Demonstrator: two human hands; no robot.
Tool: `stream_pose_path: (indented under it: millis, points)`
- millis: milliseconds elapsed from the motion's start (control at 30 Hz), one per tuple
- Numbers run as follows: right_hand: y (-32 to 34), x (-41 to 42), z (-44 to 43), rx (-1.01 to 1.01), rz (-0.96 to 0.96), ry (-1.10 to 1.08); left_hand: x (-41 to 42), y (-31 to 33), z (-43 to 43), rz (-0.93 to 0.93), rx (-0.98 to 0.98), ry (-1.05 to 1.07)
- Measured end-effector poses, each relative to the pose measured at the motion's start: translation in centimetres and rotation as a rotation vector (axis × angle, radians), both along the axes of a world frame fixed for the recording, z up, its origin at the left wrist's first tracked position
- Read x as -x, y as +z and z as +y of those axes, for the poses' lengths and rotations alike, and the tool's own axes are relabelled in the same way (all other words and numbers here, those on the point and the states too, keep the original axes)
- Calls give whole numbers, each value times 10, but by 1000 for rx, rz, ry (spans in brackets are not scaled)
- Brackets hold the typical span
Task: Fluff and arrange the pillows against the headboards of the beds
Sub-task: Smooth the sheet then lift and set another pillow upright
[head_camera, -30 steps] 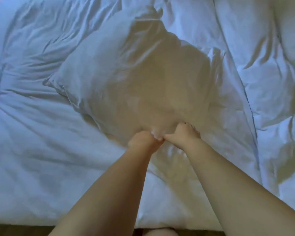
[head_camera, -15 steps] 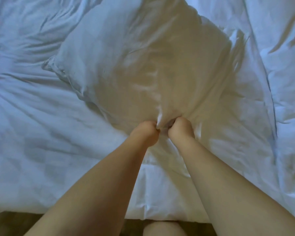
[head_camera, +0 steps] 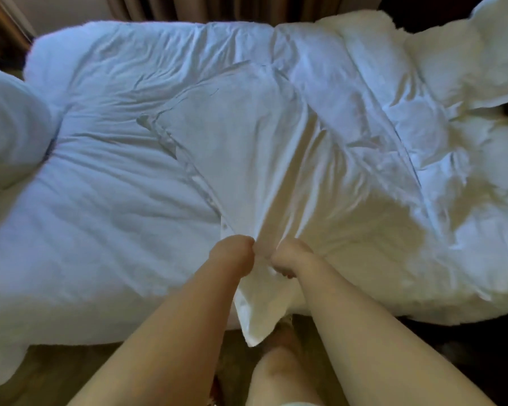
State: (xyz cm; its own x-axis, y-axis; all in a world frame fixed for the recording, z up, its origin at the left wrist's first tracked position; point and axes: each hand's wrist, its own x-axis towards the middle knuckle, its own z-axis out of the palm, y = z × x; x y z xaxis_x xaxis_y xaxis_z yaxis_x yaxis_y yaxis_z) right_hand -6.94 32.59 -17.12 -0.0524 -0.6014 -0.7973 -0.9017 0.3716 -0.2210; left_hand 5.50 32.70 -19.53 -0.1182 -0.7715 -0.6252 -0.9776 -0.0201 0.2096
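A white pillow [head_camera: 247, 148] lies diagonally on the rumpled white duvet [head_camera: 106, 218] of the bed. Its near corner is pulled over the bed's edge and hangs down between my forearms. My left hand [head_camera: 232, 253] and my right hand [head_camera: 291, 256] sit side by side, both closed on the bunched pillowcase near that corner. The fabric is stretched into folds from my fists toward the pillow's middle. The headboard is out of view.
Another white pillow [head_camera: 9, 136] lies at the left edge, and one more [head_camera: 490, 63] at the top right. Curtains [head_camera: 165, 7] hang beyond the bed's far side. Dark floor [head_camera: 71, 373] and my bare leg [head_camera: 279, 376] are below the bed's near edge.
The pillow has been pulled toward me, so its near corner now hangs off the bed. The view has drawn back, and the far bed edge, curtains and other pillows have come into sight.
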Motion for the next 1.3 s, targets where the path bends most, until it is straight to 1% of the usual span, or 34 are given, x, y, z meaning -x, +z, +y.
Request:
stream_pose_path:
  millis: [67, 167, 300, 400, 533, 667, 767, 867, 933, 1000, 1133, 1300]
  points:
    - [4, -22, 43, 15, -12, -16, -23, 5, 36, -22, 2, -34]
    - [8, -49, 98, -9, -28, 16, -46, 12, 85, -69, -14, -105]
    - [8, -70, 152, -14, 9, -4, -63, 19, 128, -82, -90, -161]
    - [13, -73, 163, -20, -25, -96, -67, 21, 136, -66, -95, -135]
    - [27, -70, 153, 27, -123, -221, -66, 25, 132, -38, -35, -91]
    - [13, -70, 138, 120, -57, -211, -66, 28, 122, -16, 17, -38]
    - [23, -59, 115, 189, -38, -138, -65, 33, 102, -20, 72, -3]
    - [34, -44, 77, 288, -27, -86, -58, 41, 69, -33, 130, 105]
    - [36, -37, 44, 349, -34, -28, -49, 46, 39, -74, 184, 139]
    - [37, -28, 4, 394, -29, 50, -41, 48, 3, -119, 232, 163]
    - [38, -10, -97, 472, 9, 208, -37, 48, -79, -132, 280, 260]
    - [22, 0, -222, 509, 18, 327, -51, 35, -178, -151, 272, 404]
